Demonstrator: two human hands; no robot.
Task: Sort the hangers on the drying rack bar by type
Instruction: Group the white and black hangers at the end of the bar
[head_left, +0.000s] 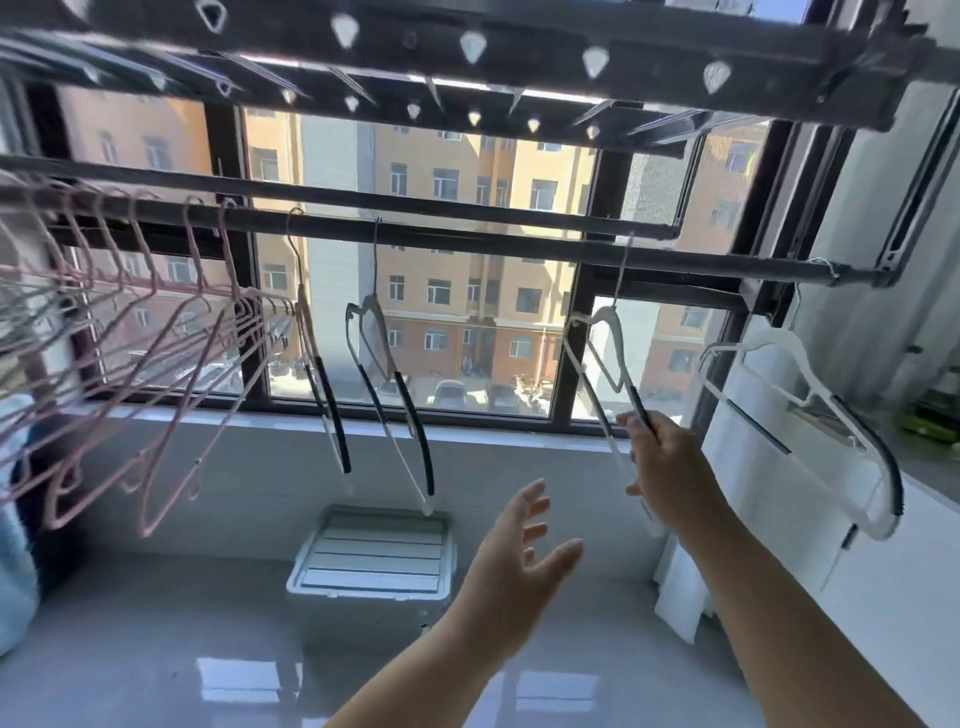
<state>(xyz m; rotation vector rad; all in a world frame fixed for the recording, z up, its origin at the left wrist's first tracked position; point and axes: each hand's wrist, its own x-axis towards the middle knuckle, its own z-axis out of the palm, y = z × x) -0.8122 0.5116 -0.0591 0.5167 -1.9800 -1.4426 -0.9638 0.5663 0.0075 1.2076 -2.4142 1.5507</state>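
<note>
One wide-angle camera on the person's head faces the window (457, 322) head-on, seeing the drying rack bar (467, 241) from slightly below as it crosses the upper half of the frame. The left hand (514, 551) and right hand (665, 467) reach up from the lower right, near the lens.

Right hand (670, 467): grips one arm of a white hanger (607, 313) that hooks on the drying rack bar (467, 240).
Left hand (519, 551): lower, fingers spread, touches nothing.
Bar, left part: pink hangers (244, 312), bunched together.
Bar, middle: two other white hangers (335, 415), apart.
</note>
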